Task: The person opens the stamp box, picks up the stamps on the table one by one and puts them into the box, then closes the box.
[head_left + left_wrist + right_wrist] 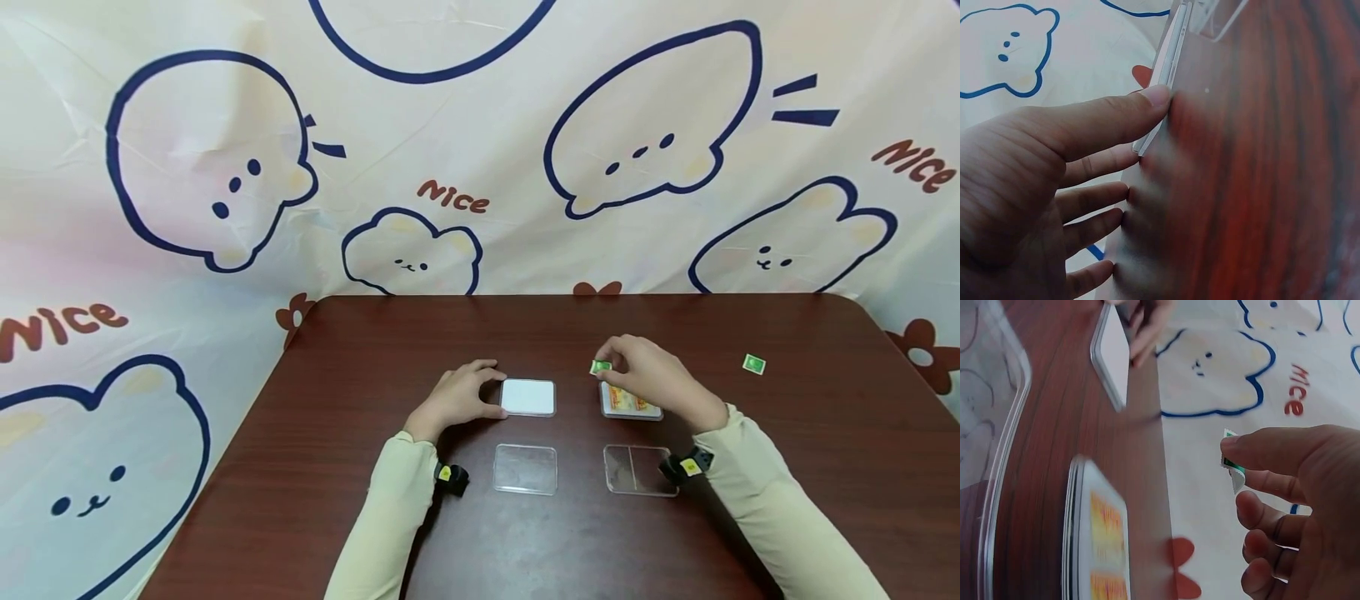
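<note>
"Two digits of the right hand (652, 371) are doing the work, aren't they?"

"Yes, thumb and forefinger are pinching the green stamp (1232, 462), while the other fingers are curling loosely, holding nothing. It's hovering near the far left corner of the case with yellow-orange pictures (628, 402)."

"And its free part is bending."

"That's what I'd be watching. Pinching lightly, close to one edge, would be sparing the paper a crease, I judge, and leaving the opposite edge flat and easy to see."

"What about the left hand (457, 396)?"

"Thumb and forefinger are standing apart, bracketing the left end of the white-topped case (528, 397). Gentle pressure from both sides should be steadying it well enough; leaning on one corner could be tipping it."

"Is anything lying close by?"

"A left clear sheet (525, 469) and a right clear sheet (618, 471) are lying on the desk (300, 500), nearer the person. The right wrist camera (686, 465) is overlapping the right one in the head view, so I'd be carrying that wrist high. Another green stamp (754, 364) is lying well off to the right."
</note>
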Tool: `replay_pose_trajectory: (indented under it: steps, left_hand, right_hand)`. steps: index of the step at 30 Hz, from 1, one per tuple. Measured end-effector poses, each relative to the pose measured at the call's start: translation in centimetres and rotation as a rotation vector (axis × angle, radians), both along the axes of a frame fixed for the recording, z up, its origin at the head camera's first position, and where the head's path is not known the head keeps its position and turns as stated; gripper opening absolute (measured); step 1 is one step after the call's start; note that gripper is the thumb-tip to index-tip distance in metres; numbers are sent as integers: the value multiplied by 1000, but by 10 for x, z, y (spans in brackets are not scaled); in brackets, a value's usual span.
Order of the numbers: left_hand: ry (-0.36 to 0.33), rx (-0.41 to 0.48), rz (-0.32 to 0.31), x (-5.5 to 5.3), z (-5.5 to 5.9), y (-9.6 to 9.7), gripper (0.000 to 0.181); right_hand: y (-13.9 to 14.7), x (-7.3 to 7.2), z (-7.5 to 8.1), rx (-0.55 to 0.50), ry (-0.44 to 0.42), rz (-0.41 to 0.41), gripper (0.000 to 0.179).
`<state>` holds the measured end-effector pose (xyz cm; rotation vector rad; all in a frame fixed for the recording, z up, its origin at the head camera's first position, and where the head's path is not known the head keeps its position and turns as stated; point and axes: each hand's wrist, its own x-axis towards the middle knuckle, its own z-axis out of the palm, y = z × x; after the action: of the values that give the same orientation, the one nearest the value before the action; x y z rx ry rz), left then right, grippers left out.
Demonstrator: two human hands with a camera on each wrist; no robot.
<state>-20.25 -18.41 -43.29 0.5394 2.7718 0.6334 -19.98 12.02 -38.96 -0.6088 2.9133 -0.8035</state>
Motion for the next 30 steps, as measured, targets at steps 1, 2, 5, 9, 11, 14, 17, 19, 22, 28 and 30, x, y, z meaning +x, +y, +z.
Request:
replay_pose_trajectory:
  steps: [1, 2, 5, 9, 11, 14, 17, 19, 22, 28, 30]
  left_hand:
    - [1, -1, 1, 0, 0, 0, 62]
    - [1, -2, 2, 0, 0, 0, 62]
    - [-1, -2, 3, 0, 0, 1, 61]
    - [1, 3, 0, 0, 1, 1, 61]
    - [5, 4, -2, -1, 1, 1, 61]
    - [7, 2, -2, -1, 2, 2, 61]
    - [8, -6, -5, -1, 2, 2, 61]
    - [8, -8, -9, -2, 1, 2, 61]
    - [9, -7, -11, -2, 1, 1, 61]
    - [7, -2, -10, -2, 0, 1, 60]
    - [5, -2, -11, -2, 1, 1, 60]
  right_hand:
    - [-5, -1, 0, 1, -1, 10, 15]
    - [-10, -1, 0, 6, -1, 23, 15]
    - [-26, -2, -2, 21, -6, 60, 16]
    - [-45, -3, -7, 67, 10, 107, 15]
    - [-54, -5, -11, 95, 22, 127, 14]
    - [-65, -7, -15, 132, 27, 156, 14]
    - [-74, -8, -18, 155, 13, 173, 16]
    - [-79, -8, -19, 163, -2, 178, 16]
    - [-85, -9, -21, 168, -25, 176, 18]
    - [-96, -11, -27, 176, -41, 175, 19]
    - [-99, -12, -28, 175, -37, 178, 19]
